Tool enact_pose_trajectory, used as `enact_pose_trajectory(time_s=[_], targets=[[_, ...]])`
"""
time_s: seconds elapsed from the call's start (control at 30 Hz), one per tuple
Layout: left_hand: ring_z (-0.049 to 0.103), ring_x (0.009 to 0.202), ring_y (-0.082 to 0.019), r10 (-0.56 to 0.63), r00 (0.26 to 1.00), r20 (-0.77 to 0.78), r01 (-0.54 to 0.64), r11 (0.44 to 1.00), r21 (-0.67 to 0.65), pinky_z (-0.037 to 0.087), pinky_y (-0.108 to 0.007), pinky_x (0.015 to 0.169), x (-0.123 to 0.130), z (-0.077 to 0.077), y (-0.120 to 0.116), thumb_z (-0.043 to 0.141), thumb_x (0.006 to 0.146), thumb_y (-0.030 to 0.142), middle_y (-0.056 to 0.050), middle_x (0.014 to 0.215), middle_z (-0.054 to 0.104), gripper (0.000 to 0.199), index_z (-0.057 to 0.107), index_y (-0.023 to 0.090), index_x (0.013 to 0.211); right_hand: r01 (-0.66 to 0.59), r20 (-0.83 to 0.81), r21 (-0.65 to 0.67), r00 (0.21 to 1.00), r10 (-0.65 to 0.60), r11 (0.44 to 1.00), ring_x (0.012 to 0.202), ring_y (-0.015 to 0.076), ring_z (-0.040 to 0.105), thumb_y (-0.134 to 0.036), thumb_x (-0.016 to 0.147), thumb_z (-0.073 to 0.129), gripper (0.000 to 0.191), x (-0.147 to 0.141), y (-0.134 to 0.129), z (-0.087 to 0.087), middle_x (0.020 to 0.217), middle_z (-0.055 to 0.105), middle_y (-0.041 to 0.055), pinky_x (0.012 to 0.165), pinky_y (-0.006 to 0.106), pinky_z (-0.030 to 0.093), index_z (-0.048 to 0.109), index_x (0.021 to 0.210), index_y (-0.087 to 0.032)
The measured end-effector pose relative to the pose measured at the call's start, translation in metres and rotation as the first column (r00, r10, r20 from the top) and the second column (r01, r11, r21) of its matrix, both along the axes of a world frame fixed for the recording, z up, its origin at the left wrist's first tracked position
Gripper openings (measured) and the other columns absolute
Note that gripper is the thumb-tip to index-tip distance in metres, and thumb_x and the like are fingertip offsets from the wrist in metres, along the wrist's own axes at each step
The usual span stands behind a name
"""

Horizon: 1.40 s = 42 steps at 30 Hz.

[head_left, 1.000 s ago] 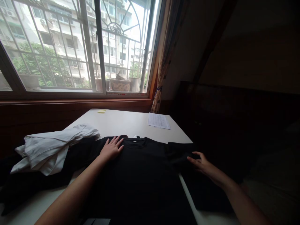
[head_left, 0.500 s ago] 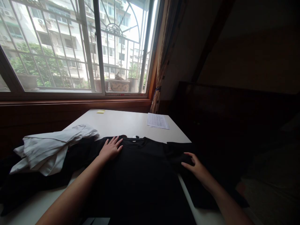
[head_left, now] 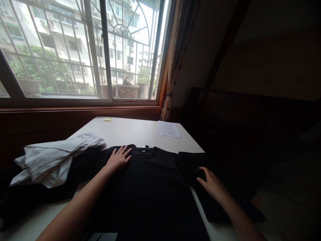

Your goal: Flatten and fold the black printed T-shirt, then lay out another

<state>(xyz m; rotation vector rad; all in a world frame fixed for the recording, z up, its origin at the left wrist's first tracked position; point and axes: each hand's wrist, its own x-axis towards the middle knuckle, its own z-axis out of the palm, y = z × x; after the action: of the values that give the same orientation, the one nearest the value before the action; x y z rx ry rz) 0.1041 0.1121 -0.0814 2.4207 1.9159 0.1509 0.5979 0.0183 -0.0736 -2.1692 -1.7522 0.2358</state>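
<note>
A black T-shirt (head_left: pixel 150 187) lies spread on the white table (head_left: pixel 130 130), its neckline toward the window and a pale print partly in view at the bottom edge. My left hand (head_left: pixel 118 159) rests flat on the shirt's left shoulder beside the collar, fingers spread. Over by the sleeve on the right is my right hand (head_left: pixel 212 182), thumb and forefinger apart in a loose curve. Whether its fingertips touch the dark cloth I cannot tell. No cloth shows between them.
A white garment (head_left: pixel 55 157) lies crumpled on dark clothing at the left. More dark cloth (head_left: pixel 220 211) lies at the table's right side. Printed papers (head_left: pixel 169 129) and a yellow note (head_left: pixel 107 119) lie toward the barred window (head_left: pixel 120 67). A curtain (head_left: pixel 170 90) hangs beside it.
My right hand has shifted slightly right and toward me along the sleeve. My left hand and the shirt look the same.
</note>
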Motion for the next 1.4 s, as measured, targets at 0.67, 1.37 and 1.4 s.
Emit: enact_pose_trajectory(time_s=[0.67,1.37,1.4], targets=[[0.011,0.156,-0.027,0.026,1.0,0.003,-0.026,1.0,-0.011,0.01,-0.058,0.123,-0.002,-0.001,-0.002,0.028,0.103,0.055,-0.004,0.168,0.016,0.065,0.024,0.026,0.161,-0.399,0.131,-0.175,0.897,0.423,0.9,0.156,0.023,0.007,-0.065,0.101,0.018,0.081,-0.156,0.051,0.012,0.17,0.011,0.0083,0.126,0.04,0.006,0.022,0.161,-0.011],[0.012,0.156,-0.028,0.072,0.997,-0.028,-0.072,0.997,0.014,0.01,-0.053,0.124,-0.025,-0.004,-0.039,0.027,0.103,0.057,-0.008,0.167,0.017,0.069,0.029,0.018,0.16,-0.272,0.183,-0.133,0.938,0.294,0.953,0.154,0.0417,0.002,-0.068,0.099,0.025,0.073,-0.157,0.048,-0.012,0.17,0.012,-0.0029,0.123,0.058,0.006,0.026,0.161,-0.03],[0.012,0.156,-0.028,0.067,0.997,-0.033,-0.066,0.998,0.018,0.009,-0.054,0.124,-0.027,-0.004,-0.046,0.028,0.103,0.056,-0.008,0.167,0.018,0.068,0.03,0.018,0.159,-0.271,0.184,-0.14,0.938,0.294,0.952,0.154,0.0418,0.002,-0.068,0.098,0.025,0.073,-0.156,0.048,-0.012,0.17,0.011,-0.0028,0.123,0.058,0.006,0.025,0.161,-0.03]])
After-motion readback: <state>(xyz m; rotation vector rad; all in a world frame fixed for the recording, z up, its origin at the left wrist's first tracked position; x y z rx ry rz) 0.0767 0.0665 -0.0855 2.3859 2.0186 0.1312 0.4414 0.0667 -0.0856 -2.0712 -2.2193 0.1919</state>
